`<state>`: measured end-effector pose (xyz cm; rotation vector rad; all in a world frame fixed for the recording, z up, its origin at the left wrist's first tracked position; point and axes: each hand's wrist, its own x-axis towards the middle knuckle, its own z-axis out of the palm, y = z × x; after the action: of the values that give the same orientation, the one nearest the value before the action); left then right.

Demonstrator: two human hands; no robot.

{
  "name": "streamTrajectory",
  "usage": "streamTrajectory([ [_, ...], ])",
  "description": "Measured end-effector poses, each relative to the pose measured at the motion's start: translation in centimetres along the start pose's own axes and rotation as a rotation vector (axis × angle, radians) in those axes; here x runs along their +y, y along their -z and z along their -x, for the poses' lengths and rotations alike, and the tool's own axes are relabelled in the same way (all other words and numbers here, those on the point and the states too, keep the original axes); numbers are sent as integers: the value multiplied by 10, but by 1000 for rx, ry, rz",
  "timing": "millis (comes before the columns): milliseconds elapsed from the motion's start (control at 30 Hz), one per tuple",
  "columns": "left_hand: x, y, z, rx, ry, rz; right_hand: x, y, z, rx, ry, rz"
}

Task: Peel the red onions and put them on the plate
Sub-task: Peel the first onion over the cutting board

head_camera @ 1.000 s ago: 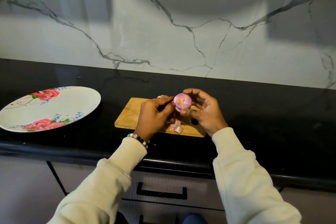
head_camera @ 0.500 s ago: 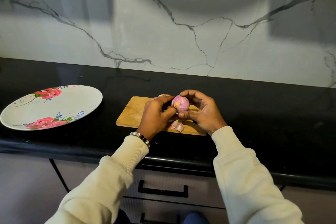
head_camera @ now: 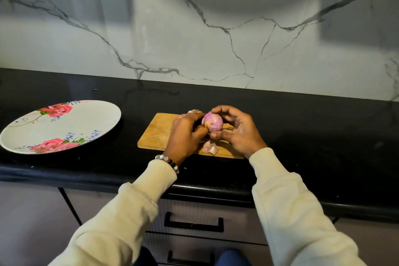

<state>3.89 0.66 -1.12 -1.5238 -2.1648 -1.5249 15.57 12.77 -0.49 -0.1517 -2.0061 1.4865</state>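
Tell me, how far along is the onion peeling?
Early. Done: some skin is off, a peel scrap lies on the cutting board. In hand: the right hand holds a red onion while the left hand picks at it. Left: the plate holds no onions yet.

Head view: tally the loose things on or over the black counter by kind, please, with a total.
Round floral-patterned white plate: 1
Rectangular wooden cutting board: 1
Partly peeled red onion, held in both hands: 1
Pale pink onion peel pieces, one at the board's near edge and one at its far edge: 2
Total: 5
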Motion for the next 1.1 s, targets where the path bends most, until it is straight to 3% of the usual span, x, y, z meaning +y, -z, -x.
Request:
streamTrajectory([
  [300,-5,0,-1,36,-26,16,1,1,1,-4,-1,-24],
  [467,-13,1,-4,37,87,150,3,1,2,25,-11,-47],
  [733,5,4,1,-36,340,785,0,5,0,108,-23,-173],
  [900,4,6,1,-85,275,764,-1,5,2,83,-45,-181],
  [1100,3,6,1,-75,381,819,-7,5,3,55,-66,-183],
])
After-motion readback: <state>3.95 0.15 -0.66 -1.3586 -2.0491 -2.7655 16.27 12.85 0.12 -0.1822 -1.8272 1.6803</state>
